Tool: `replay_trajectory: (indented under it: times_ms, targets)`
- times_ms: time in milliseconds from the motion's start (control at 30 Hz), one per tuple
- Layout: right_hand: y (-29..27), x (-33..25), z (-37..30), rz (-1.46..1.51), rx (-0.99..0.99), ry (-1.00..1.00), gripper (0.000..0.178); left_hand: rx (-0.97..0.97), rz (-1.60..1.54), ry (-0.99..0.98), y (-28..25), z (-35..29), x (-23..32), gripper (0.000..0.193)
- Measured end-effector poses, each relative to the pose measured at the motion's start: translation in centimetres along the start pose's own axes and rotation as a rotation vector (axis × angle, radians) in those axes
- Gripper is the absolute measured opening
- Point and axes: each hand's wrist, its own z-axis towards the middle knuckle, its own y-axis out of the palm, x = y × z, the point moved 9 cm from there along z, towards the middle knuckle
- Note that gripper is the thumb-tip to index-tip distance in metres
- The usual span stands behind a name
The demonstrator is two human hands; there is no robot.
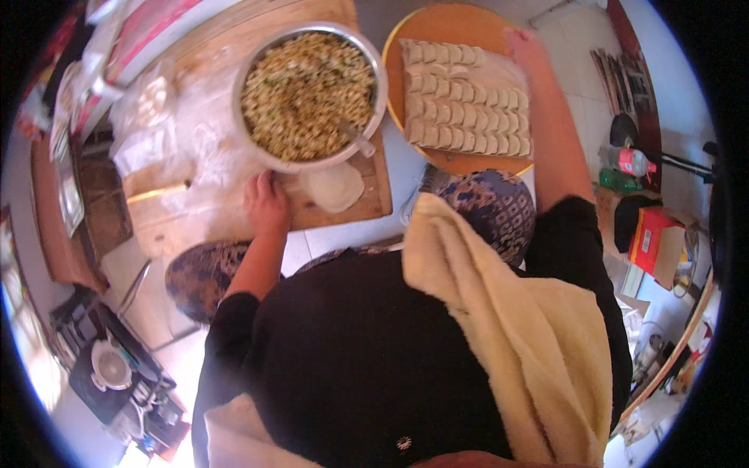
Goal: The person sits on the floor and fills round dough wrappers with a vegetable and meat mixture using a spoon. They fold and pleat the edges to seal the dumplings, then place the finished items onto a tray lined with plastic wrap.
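My left hand (267,204) rests on the near part of the wooden board (374,195), just below a metal bowl (380,93); its fingers look spread on the wood. Chopped filling (304,97) fills the bowl, and a spoon handle (357,139) sticks up at the right. Partly under the bowl's near rim lies a pale round dough wrapper (335,187). My right arm reaches far out along the right side of a round orange board (468,23). Rows of dumplings (468,115) lie there. My right hand (527,48) is at its far right edge; its fingers are too blurred to read.
Clear plastic bags (148,117) lie on the board's left side, dusted white. A yellow towel (530,335) hangs over my right front. Bottles (628,162) and a red box (655,242) stand at the right. A black appliance (113,366) is at the lower left.
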Motion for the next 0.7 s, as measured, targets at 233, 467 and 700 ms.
replay_trajectory:
  times_ms: [233,467,700]
  targets:
    - [-2.6,-20.8,-26.4,0.372,-0.389,-0.594,0.032,0.019,-0.299,-0.37,-0.5,-0.8,-1.0,0.023]
    - [4.6,-12.2,-32.5,0.545,-0.482,-0.242,0.022,-0.407,-0.288,-0.428,3.8,0.8,3.5,0.046]
    - [6.4,-9.2,-28.5,0.596,-0.536,-0.217,0.017,-0.475,-0.094,-0.406,5.6,1.3,4.3,0.049]
